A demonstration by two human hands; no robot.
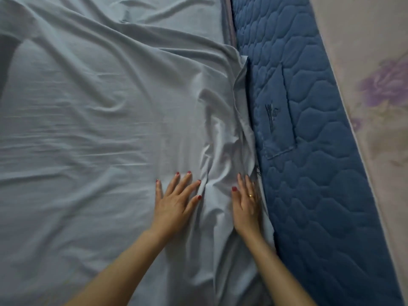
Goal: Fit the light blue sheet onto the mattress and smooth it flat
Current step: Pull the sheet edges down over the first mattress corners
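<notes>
- Left hand (176,195), fingers spread, presses flat on a wrinkled light blue sheet (88,129).
- Right hand (246,203) lies flat along the sheet's edge, beside the dark blue quilted mattress (320,151).

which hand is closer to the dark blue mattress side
Right. The right hand lies flat on the sheet at its edge, against the quilted mattress side. The left hand presses the sheet further in, beyond a bunched fold.
</notes>
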